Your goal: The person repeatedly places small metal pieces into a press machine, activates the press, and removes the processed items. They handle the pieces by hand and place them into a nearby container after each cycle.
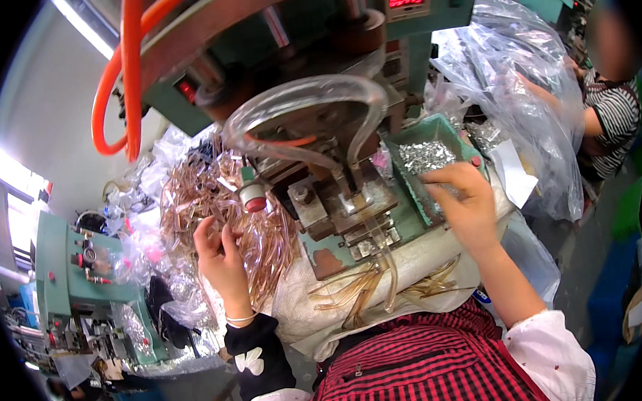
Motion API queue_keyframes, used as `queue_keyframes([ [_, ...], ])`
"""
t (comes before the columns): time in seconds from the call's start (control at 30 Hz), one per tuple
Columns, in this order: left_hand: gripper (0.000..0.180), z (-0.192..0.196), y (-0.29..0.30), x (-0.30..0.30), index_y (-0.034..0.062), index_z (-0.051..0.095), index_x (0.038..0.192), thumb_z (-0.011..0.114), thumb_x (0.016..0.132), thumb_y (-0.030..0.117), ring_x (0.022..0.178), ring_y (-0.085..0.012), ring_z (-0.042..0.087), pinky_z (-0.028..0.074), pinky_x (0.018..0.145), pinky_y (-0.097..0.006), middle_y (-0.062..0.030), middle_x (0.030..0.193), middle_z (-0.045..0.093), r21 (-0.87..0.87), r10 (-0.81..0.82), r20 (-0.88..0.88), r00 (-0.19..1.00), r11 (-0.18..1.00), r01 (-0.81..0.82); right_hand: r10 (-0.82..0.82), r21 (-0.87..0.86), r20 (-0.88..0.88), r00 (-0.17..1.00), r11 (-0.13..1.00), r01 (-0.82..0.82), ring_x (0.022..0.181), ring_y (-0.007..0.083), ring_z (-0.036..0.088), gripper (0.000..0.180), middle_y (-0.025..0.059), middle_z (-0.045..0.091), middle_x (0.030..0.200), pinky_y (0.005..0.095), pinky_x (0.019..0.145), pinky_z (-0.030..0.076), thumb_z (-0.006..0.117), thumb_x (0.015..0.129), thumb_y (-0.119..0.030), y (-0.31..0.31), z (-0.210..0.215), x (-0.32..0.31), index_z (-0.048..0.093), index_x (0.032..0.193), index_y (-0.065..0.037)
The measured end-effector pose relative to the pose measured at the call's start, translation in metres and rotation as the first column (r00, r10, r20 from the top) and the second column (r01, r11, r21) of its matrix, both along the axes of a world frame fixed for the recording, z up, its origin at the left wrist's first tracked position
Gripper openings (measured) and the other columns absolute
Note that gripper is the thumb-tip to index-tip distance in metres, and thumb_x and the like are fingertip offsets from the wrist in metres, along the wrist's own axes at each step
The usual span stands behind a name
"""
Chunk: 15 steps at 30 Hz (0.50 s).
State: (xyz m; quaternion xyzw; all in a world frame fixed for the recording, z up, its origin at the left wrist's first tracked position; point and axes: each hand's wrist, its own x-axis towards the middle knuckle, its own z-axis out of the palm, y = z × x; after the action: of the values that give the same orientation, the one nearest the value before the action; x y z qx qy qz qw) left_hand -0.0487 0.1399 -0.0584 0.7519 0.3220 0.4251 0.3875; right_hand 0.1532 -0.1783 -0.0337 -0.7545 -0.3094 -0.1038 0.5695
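My left hand (223,269) is raised beside a heap of clear brownish plastic strips (265,248), its fingers bent and a little apart, with nothing plainly between them. Over the green bin (418,194) of small silver metal pieces (427,156), my right hand (468,202) has its thumb and fingertips drawn together; whatever is in them is too small to tell. Between my hands stands a green press (350,199) with a metal die block. One clear strip (388,270) runs from the die and hangs over the front edge.
A thick clear hose (307,91) loops before the press. A red push button (255,199) sits to its left. More strips (352,294) lie on white sacking (298,305) near me. At right, a person (609,102) stands by large clear plastic bags (512,78). Another green machine (82,266) is at left.
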Motion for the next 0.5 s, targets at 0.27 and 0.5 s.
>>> queue_keyframes([
  [0.27, 0.027, -0.026, -0.028, -0.003, 0.0006, 0.064, 0.108, 0.052, 0.109, 0.025, 0.087, -0.0191, 0.073, 0.057, 0.069, -0.027, -0.0136, 0.098, 0.075, -0.348, -0.178, 0.196, 0.964, 0.907, 0.238, 0.253, 0.369, -0.302, 0.919, 0.92, -0.133, 0.096, 0.0197, 0.068, 0.036, 0.0141, 0.072, 0.105, 0.0304, 0.088, 0.052, 0.071, 0.087, 0.0, 0.086, 0.013, -0.029, 0.064, 0.122, 0.004],
  [0.5, 0.03, 0.077, -0.082, 0.012, -0.0013, 0.064, 0.096, 0.05, 0.109, 0.022, 0.066, -0.012, 0.065, 0.049, 0.058, -0.022, -0.0103, 0.085, 0.069, -0.057, -0.136, 0.27, 0.953, 0.986, 0.157, 0.43, 0.482, -0.458, 0.778, 0.855, -0.19, 0.1, 0.0129, 0.065, 0.047, 0.0112, 0.069, 0.113, 0.027, 0.094, 0.048, 0.069, 0.089, 0.0, 0.085, 0.032, -0.034, 0.053, 0.133, 0.003],
])
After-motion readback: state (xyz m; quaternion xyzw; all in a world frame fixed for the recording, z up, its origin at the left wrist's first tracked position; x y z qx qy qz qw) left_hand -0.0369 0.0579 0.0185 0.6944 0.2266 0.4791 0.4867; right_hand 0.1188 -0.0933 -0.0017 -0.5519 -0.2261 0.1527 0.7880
